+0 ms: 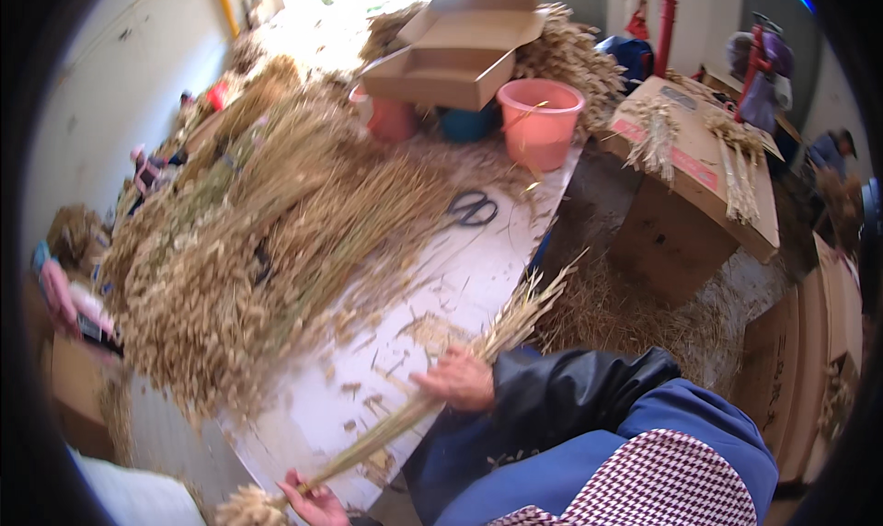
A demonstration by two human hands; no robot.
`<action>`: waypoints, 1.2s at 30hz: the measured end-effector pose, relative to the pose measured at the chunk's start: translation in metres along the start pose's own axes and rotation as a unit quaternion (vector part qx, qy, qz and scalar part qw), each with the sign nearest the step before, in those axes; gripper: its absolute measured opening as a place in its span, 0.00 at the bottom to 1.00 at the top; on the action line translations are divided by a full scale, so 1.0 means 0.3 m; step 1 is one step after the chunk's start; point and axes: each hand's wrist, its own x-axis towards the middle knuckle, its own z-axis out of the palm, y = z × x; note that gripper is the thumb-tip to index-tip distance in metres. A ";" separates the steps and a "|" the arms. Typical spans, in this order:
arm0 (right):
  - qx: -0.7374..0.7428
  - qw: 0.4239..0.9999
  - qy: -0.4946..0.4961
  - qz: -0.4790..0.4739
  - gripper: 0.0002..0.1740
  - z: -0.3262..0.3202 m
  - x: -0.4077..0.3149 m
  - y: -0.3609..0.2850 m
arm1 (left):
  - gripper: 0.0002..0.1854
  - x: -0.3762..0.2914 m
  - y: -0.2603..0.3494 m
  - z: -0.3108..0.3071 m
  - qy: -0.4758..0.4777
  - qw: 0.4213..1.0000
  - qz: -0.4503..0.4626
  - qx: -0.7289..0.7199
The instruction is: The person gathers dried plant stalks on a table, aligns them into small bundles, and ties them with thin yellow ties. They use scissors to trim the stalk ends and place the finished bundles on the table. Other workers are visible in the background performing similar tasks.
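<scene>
A slim bundle of dried grass stems slants across the near edge of the table, its fluffy seed heads at the lower left. My left hand grips it just behind the heads, between thumb and fingers. Farther up the stems, my right hand wraps over the bundle, fingers stretched out; its grip is partly hidden. Loose cut ends fan out past that hand. Across the white tabletop lies a large heap of dried grass, heads towards the near left.
Black-handled scissors lie beside the heap. A pink bucket and an open cardboard box stand at the far end. Cardboard cartons bearing small grass bunches stand on the right. Other people work around the room. Straw litters the floor.
</scene>
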 end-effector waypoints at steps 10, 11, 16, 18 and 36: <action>-0.043 0.996 0.069 -0.028 0.10 -0.079 0.059 0.088 | 0.15 -0.038 -0.023 0.289 -0.106 0.692 0.063 0.711; -0.044 0.997 0.058 -0.022 0.11 -0.081 0.064 0.082 | 0.16 -0.008 -0.043 0.335 -0.131 0.650 0.102 0.741; -0.015 0.995 0.071 -0.062 0.13 -0.090 0.056 0.001 | 0.38 0.180 -0.257 0.456 -0.262 0.437 0.161 0.845; -0.094 0.987 0.099 -0.087 0.11 -0.088 0.053 -0.010 | 0.34 0.224 -0.347 0.454 -0.292 0.451 0.011 0.843; -0.157 0.942 -0.133 0.263 0.09 0.099 0.230 1.230 | 0.16 0.229 -0.405 0.381 -0.278 0.467 -0.088 0.835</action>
